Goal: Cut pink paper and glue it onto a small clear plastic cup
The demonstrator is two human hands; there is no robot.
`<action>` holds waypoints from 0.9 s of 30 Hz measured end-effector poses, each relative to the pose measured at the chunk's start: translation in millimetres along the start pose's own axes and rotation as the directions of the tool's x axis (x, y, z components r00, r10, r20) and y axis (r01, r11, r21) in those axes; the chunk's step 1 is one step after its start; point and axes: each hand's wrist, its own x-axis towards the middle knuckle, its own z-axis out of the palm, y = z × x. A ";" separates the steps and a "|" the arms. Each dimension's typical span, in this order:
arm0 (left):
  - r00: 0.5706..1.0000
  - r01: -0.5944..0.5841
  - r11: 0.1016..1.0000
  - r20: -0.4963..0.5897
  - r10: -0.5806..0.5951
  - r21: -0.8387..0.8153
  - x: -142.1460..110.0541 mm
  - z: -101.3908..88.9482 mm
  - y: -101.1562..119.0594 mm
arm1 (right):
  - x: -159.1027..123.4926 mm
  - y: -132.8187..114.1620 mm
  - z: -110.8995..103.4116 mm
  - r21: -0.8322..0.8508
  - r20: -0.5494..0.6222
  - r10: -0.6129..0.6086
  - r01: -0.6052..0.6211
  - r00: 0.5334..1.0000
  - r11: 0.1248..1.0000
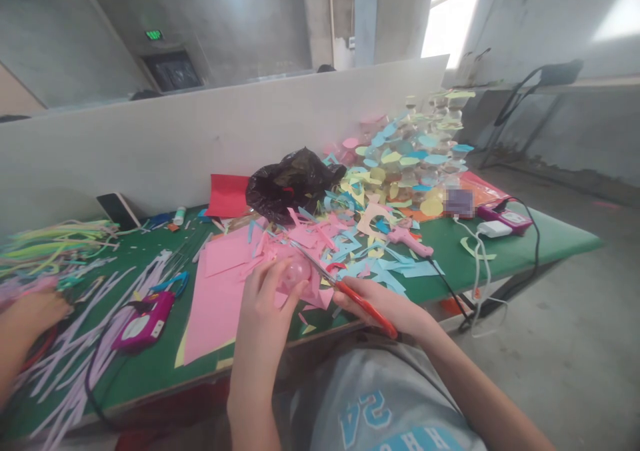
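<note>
My left hand [263,301] is closed around a small clear plastic dome [297,272] that sits against pink paper [317,294]. Its exact kind is hard to make out. In my right hand [387,302] are scissors [364,302] with orange-red handles. Their blades point up and left, just beside the dome and the paper's edge; I cannot tell whether they touch the paper. Pink and light-blue paper scraps [355,243] lie heaped just beyond both hands. Under my left wrist's side, pink sheets [213,311] are stacked on the green table [185,387].
A black plastic bag [290,181] stands behind the scraps. Domes with coloured paper discs [425,151] pile up at back right. A pink glue gun [413,241] trails a cable. Purple boxes [145,324] and pale strips [75,364] lie left, near another person's hand [37,314].
</note>
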 end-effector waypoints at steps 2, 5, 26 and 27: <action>1.000 0.009 1.000 0.004 -0.009 -0.004 -0.2 0.1 -0.7 | 0.7 -0.1 -0.3 -0.015 -0.009 -0.019 0.019 1.000 1.000; 1.000 0.006 1.000 0.016 -0.006 -0.003 -0.4 0.1 -1.8 | -0.4 -2.0 -1.7 -0.021 0.004 -0.008 0.009 1.000 1.000; 0.997 0.014 0.999 0.073 -0.012 -0.029 -2.1 -3.7 -6.1 | -1.4 -2.0 -2.3 0.004 0.006 0.012 -0.012 1.000 1.000; 0.997 0.026 0.999 0.075 -0.024 -0.028 -2.3 -3.9 -5.8 | -1.8 -3.3 -2.8 0.008 0.007 0.013 -0.013 1.000 1.000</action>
